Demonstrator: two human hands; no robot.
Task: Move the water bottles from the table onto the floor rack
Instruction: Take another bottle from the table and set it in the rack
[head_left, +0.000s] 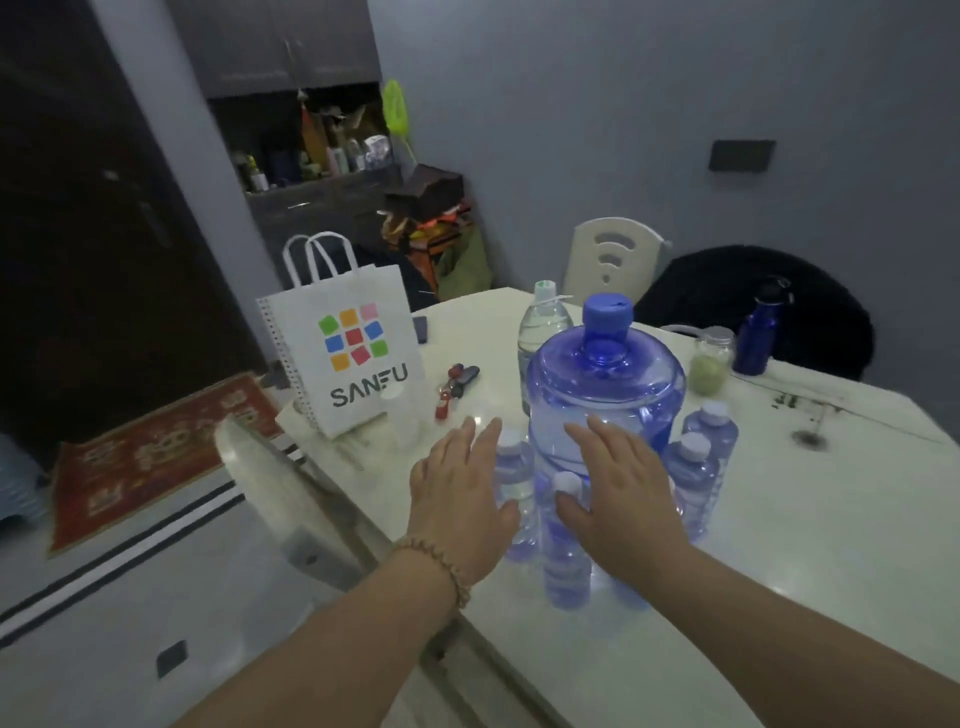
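desk (779, 519), near left edge: big blue jug (605, 395), capped, contents unclear; small bottles (693, 483), white-capped, standing close around it. left grip (460, 483), right grip (618, 488): fingers straight, holding nothing, before the jug. behind: jar (709, 364) of green stuff.

grey wall (623, 130) | white chair (613, 262) | red rug (156, 462) | dim light

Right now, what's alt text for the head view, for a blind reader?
A person's open left hand and right hand reach toward a large translucent blue plastic water jug on a white table, small white-capped clear bottles clustered around its near side.
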